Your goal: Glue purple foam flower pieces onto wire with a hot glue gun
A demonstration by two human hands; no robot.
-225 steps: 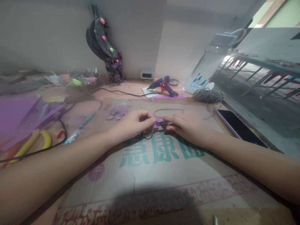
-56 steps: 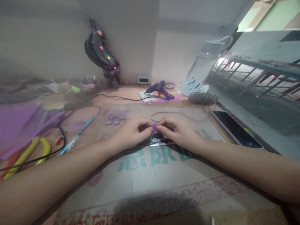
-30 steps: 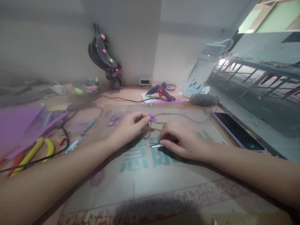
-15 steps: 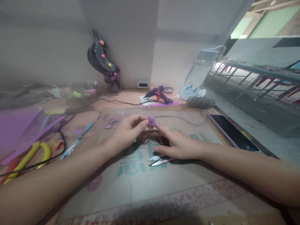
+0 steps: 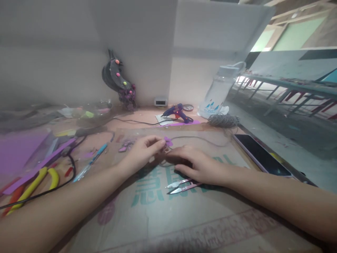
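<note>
Between thumb and fingers, my left hand (image 5: pixel 147 151) pinches a small purple flower (image 5: pixel 168 141). From beside it a grey cord (image 5: pixel 202 140) curves right, toward a bundle of grey cord (image 5: pixel 223 120). My right hand (image 5: pixel 196 164) hovers just right of the flower, thumb and fingers apart, fingertips close to my left hand; no held thing shows in it. Thread snips (image 5: pixel 180 187) with pink handles lie on the printed board (image 5: pixel 163 218), blades apart, handles partly hidden under my right hand. Several small purple pieces (image 5: pixel 126 145) lie behind my left wrist.
At the back stand a glue gun (image 5: pixel 177 113) with a lit red light, a small digital display (image 5: pixel 160 102) and a water bottle (image 5: pixel 217 93). A phone (image 5: pixel 260 154) lies right. Left are a pen (image 5: pixel 91 161), purple sheets (image 5: pixel 23 151), yellow-handled pliers (image 5: pixel 39 181) and a black cable (image 5: pixel 72 165).
The snips, earlier in my right hand, now lie on the board below it. The purple flower, lately between both hands, stays in my left. The view has tilted upward.
</note>
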